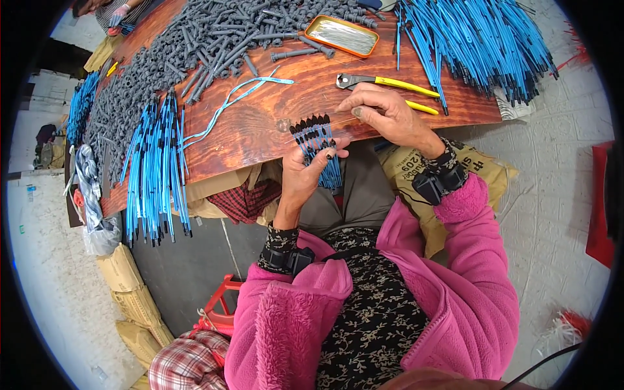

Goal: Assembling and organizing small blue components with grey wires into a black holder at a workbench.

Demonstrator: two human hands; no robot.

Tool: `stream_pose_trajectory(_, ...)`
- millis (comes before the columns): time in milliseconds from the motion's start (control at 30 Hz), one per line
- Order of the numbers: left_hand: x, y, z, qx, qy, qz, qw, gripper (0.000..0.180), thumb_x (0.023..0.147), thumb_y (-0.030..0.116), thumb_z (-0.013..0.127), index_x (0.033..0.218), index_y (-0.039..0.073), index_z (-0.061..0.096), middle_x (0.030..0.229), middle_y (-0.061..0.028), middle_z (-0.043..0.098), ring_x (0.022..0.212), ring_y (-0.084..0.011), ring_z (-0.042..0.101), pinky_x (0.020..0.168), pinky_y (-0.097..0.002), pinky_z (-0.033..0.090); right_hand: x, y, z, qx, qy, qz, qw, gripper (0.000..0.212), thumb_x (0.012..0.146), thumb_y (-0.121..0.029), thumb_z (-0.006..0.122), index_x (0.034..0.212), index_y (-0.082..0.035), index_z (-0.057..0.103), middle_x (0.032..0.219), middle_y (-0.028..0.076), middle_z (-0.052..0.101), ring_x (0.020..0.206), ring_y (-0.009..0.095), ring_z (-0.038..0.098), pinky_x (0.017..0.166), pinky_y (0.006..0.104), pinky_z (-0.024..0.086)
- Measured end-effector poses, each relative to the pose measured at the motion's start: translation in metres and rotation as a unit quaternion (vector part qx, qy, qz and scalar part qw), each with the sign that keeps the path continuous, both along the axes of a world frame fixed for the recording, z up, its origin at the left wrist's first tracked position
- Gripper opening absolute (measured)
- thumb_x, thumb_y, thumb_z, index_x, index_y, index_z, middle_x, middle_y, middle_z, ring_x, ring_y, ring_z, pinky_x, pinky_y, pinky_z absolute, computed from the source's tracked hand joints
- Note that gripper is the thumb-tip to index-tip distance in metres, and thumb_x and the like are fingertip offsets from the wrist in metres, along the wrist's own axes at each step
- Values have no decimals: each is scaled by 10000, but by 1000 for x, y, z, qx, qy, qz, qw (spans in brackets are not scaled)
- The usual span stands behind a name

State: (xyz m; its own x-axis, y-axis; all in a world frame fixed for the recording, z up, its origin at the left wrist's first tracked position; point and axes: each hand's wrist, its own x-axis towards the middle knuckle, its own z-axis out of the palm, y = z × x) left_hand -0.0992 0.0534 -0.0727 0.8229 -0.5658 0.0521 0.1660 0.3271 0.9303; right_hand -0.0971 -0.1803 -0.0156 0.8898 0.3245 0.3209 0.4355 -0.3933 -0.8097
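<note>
My left hand (301, 181) is closed round a small bundle of thin blue sticks (332, 174) with black tips. The tips stand in a row and point away from me, just past the table's near edge. Close by on the right, my right hand (394, 122) hovers with thumb and forefinger brought together. Whatever fine thing may be between those fingertips is too small to make out. Beyond that hand lie end-cutting pincers (383, 82) with yellow handles, one handle partly hidden by the hand. A pale blue cord (231, 97) lies loosely curved on the wood.
The wooden table (273, 110) carries a big heap of grey plastic pieces (214, 36) and an orange-rimmed tin of thin silvery wires (341, 34). Blue sticks lie piled at the far right (478, 45) and overhang the left edge (153, 169). A person's gloved hand (119, 14) shows far left.
</note>
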Motion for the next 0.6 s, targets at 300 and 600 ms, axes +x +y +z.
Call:
stream_pose_trajectory(300, 0, 0, 2, 8, 8, 7, 1000, 268, 936, 125, 632, 1134, -57, 630, 1096, -222, 680, 937, -273, 697, 817, -361, 566, -11, 16, 22, -65, -91, -82, 990, 268, 792, 42, 554, 1016, -29, 683, 869, 89, 573, 836, 236, 572, 742, 339, 456)
stream_pose_trajectory(600, 0, 0, 4, 13, 7, 2, 1000, 233, 952, 76, 598, 1149, -42, 635, 1086, -172, 697, 920, -217, 698, 803, -318, 560, -10, 19, 24, -86, -103, -93, 987, 297, 761, 69, 557, 1001, -41, 691, 818, 93, 549, 786, 240, 570, 695, 344, 453)
